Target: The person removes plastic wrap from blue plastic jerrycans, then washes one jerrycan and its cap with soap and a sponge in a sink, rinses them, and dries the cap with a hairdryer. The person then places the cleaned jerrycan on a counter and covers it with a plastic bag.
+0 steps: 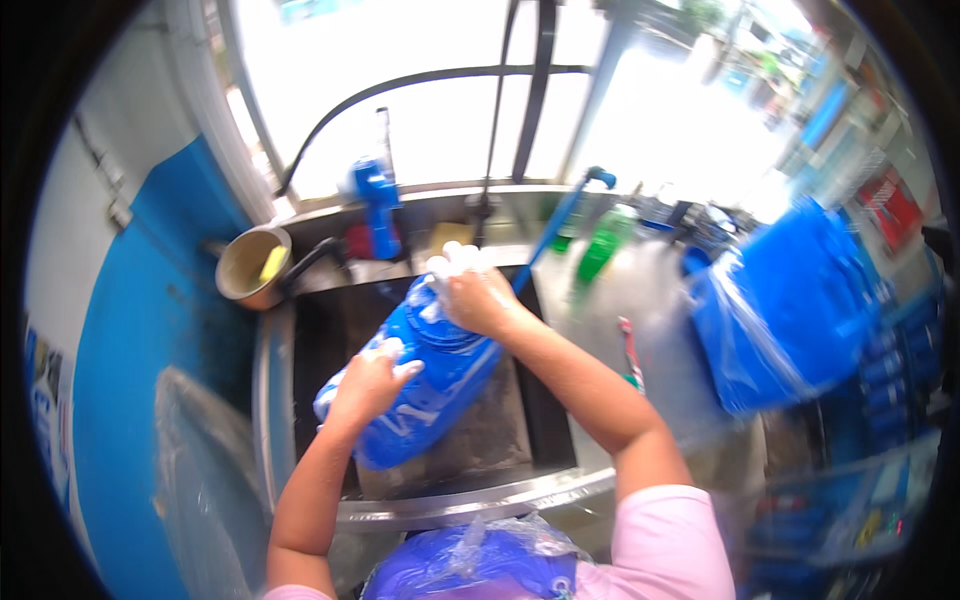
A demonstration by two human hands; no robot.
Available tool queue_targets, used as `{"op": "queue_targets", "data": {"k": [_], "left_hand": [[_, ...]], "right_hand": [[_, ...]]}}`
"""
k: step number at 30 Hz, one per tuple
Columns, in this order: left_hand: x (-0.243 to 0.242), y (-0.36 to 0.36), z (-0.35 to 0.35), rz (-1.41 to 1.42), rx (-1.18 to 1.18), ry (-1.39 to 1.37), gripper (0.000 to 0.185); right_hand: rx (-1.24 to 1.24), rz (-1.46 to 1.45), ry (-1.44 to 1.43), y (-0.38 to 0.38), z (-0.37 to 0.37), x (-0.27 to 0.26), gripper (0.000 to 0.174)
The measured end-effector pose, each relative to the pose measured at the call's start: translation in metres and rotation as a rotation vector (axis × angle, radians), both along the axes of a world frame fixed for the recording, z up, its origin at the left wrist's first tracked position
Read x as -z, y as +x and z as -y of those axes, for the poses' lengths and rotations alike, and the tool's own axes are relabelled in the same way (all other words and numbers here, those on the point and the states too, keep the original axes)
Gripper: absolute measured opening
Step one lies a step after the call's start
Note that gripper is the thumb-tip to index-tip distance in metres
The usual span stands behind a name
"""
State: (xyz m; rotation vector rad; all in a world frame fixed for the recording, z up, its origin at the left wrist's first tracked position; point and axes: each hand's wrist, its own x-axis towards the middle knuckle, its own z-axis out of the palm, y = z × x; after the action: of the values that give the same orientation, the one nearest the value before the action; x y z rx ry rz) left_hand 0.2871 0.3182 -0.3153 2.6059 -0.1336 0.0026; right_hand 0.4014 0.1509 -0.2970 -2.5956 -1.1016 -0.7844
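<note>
A translucent blue plastic water container (427, 409) lies tilted over the dark sink basin (547, 405), with foam in spots on its surface. My left hand (371, 382), foamy at the fingertips, rests against the container's left side. At its upper end, beside the ribbed round part, my right hand (476, 292) is bent over with white foam covering the fingers. Whether something small is inside the right hand is hidden by the foam and blur.
A pot (251, 289) with a yellow sponge stands left behind the basin. Green bottles (600, 251), a blue pipe (559, 217) and a red-and-white brush (631, 352) are to the right. A large blue container (787, 307) with clear plastic stands farther right.
</note>
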Motion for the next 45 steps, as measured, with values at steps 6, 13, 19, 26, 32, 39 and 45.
{"op": "queue_targets", "data": {"k": [6,13,19,26,32,39,45], "left_hand": [[-0.012,-0.003,0.026,0.007,0.149,0.119,0.038],[-0.020,-0.004,0.038,-0.038,0.225,0.168,0.037],[-0.020,-0.010,0.037,-0.022,0.220,0.222,0.037],[-0.014,-0.019,0.032,-0.076,0.298,0.215,0.047],[-0.007,-0.030,0.023,-0.091,0.289,0.261,0.051],[0.017,-0.074,-0.025,0.057,0.180,0.239,0.050],[0.053,-0.123,-0.073,0.172,0.174,0.213,0.036]], "right_hand": [[-0.148,-0.006,0.080,-0.014,0.042,0.015,0.012],[-0.209,-0.093,0.156,-0.037,0.066,0.007,0.012],[0.123,-0.120,-0.021,-0.049,0.059,0.009,0.011],[-0.010,-0.177,0.172,-0.042,0.052,0.012,0.010],[-0.338,-0.208,-0.069,-0.066,0.031,0.005,0.015],[-0.274,-0.582,0.796,-0.039,0.069,0.077,0.019],[0.448,-1.041,1.009,-0.065,0.069,0.296,0.037]]}}
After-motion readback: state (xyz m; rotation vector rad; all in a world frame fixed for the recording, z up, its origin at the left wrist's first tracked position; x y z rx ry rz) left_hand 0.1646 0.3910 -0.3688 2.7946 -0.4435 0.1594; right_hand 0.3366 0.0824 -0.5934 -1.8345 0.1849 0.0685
